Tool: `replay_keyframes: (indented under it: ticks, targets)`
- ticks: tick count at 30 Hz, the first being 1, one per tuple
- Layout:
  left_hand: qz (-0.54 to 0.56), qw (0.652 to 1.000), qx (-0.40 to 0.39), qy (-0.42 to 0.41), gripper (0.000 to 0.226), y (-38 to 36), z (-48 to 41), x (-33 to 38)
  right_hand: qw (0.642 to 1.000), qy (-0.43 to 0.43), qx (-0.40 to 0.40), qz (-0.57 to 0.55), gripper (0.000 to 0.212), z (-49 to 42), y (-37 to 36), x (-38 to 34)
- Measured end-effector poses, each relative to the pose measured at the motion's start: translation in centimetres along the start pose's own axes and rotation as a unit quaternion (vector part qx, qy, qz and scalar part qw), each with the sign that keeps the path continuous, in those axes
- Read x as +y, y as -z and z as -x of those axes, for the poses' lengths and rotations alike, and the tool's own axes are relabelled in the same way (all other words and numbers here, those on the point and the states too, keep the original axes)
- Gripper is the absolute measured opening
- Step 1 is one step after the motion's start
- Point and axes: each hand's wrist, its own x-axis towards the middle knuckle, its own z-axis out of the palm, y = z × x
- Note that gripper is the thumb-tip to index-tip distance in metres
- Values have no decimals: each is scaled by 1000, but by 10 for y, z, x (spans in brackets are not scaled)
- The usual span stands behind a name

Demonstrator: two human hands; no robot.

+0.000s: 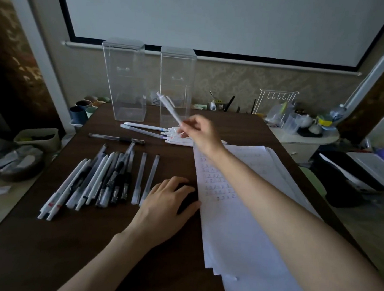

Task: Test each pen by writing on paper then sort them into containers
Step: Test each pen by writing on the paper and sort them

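My right hand (200, 132) pinches a translucent white pen (169, 109) and holds it tilted up in front of the right clear container (176, 86). The left clear container (124, 80) stands beside it; both look empty. My left hand (167, 202) rests flat on the dark table (45, 249), its thumb touching the left edge of the paper stack (245, 216), which carries rows of small written marks. Several pens lie in a row (99, 180) left of that hand. A smaller group of white pens (164, 133) and one black pen (117, 138) lie near the containers.
Several cups (85, 109) stand off the table's far left corner. A bin and a bowl (22, 155) sit on the floor at the left. A white wire rack (276, 105) and cluttered items fill a side table at the right. A projector screen (216, 18) hangs behind.
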Motion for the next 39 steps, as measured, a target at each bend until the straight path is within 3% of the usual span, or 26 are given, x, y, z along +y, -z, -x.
replay_keyframes:
  ticks: [3,6,8,11,13,18,25,30,33,35,37,39]
  targets:
    - [7,1000,12,-8,46,2,1,2,999,-2,-24,-24,16,23,33,-12]
    - [9,1000,14,-27,43,3,3,4,995,-13,-72,62,45,59,78,-7]
    - [11,998,15,-53,46,3,3,7,987,-5,-64,144,46,86,110,-1]
    - [11,996,5,-93,50,1,0,20,977,-10,10,213,41,122,145,7]
    - [9,992,-14,-126,47,-1,-5,33,966,-18,64,250,23,138,152,10]
    - [10,972,-60,-225,36,-11,-29,75,909,-18,192,370,57,145,146,18]
    - [-8,960,-141,-243,59,-44,-44,84,922,-39,211,322,54,150,154,28]
    - [-7,962,-123,-243,59,-47,-42,82,930,30,221,294,51,150,149,27]
    - [-4,963,-119,-241,59,-46,-41,82,942,103,241,210,47,149,148,24]
    - [0,964,-125,-235,60,-46,-41,83,936,134,295,135,35,148,148,23]
    - [2,964,-132,-232,61,-46,-41,83,937,113,329,14,26,146,146,21]
    - [7,964,-133,-231,62,-46,-41,82,941,58,331,-28,34,143,146,25]
